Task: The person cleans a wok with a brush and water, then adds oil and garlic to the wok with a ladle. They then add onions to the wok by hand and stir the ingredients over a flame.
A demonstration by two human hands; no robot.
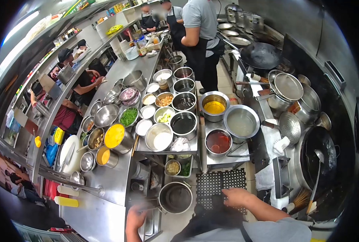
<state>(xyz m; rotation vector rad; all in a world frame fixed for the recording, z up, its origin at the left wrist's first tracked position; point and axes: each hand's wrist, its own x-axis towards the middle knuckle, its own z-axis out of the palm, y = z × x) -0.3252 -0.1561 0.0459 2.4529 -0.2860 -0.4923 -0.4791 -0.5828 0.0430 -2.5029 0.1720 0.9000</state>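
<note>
Item: round, empty steel pot [175, 197] with a long handle, standing low beneath the steel counter [107, 181]. We judge it not yet lifted out and nothing yet put in it. Our left hand [136, 220] lies just beside its handle end, grip too blurred to tell. Our right hand [236, 197], fingers curled together, rests on the black perforated rubber mat [215, 183], near the pot's right.
</note>
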